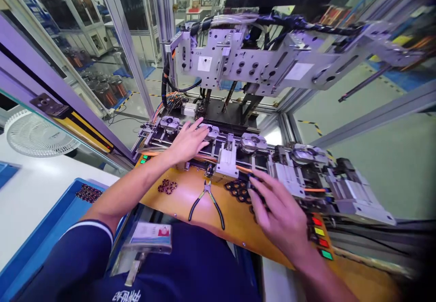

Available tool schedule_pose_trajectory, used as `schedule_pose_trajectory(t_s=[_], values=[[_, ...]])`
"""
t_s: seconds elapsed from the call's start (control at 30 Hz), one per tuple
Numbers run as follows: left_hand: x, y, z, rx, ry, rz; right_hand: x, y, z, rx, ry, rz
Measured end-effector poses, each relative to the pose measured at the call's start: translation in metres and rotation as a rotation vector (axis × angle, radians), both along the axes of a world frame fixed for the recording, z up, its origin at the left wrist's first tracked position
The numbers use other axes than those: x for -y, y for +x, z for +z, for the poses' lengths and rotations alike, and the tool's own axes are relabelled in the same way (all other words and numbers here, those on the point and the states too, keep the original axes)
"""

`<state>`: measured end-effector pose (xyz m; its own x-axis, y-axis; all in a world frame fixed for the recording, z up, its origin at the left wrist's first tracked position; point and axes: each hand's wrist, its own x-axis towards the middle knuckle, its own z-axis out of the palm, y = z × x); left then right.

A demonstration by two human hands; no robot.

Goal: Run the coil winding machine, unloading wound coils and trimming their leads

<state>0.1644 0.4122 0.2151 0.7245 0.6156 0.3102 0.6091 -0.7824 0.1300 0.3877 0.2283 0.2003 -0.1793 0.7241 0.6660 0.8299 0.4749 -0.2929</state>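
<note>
My left hand (pixel 190 142) is spread flat, its fingers resting on or just above a round metal fixture (pixel 211 131) in the machine's row, which it partly hides. My right hand (pixel 277 209) is curled beside a cluster of black rings (pixel 237 190) on the orange-brown work surface. Something dark shows between its thumb and fingers, but its shape is unclear. Between my hands lie open cutting pliers (pixel 207 198), handles toward me. A smaller group of dark reddish rings (pixel 166 186) sits left of the pliers.
More round fixtures (pixel 254 142) line the rail. A metal block (pixel 227 162) stands between my hands. Overhead hangs a plated machine head (pixel 235 63) with cables. Coloured buttons (pixel 319 231) are at the right edge. A blue tray (pixel 66 202) and white fan (pixel 41 133) are left.
</note>
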Motion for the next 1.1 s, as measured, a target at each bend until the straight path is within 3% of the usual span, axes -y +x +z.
schedule_pose_trajectory(t_s=[0.1,0.27,0.37,0.47,0.57,0.67,0.77,0.93,1.0,1.1], values=[[-0.013,0.021,-0.004,-0.087,-0.03,0.007,0.047,0.021,-0.036,-0.024,-0.073,-0.131],[-0.011,0.02,-0.009,-0.089,-0.078,0.027,0.1,0.048,-0.11,0.004,-0.156,-0.342],[0.008,0.016,-0.003,0.024,-0.089,-0.007,0.107,0.049,-0.137,0.009,-0.211,-0.423],[0.05,0.006,0.0,0.248,-0.091,-0.114,0.099,0.046,-0.145,-0.017,-0.263,-0.469],[0.096,-0.009,-0.007,0.35,-0.2,-0.191,0.089,0.044,-0.141,-0.07,-0.3,-0.469],[0.13,-0.02,-0.019,0.388,-0.377,-0.18,0.081,0.034,-0.125,-0.151,-0.294,-0.404],[0.148,-0.017,-0.024,0.457,-0.583,-0.179,0.073,0.007,-0.09,-0.259,-0.269,-0.259],[0.162,-0.008,-0.012,0.736,-0.895,-0.182,0.052,-0.051,-0.02,-0.575,-0.201,0.126],[0.164,-0.011,-0.008,0.805,-0.863,-0.146,0.043,-0.064,-0.007,-0.662,-0.222,0.248],[0.163,-0.02,-0.007,0.792,-0.671,-0.098,0.032,-0.073,-0.004,-0.72,-0.341,0.328]])
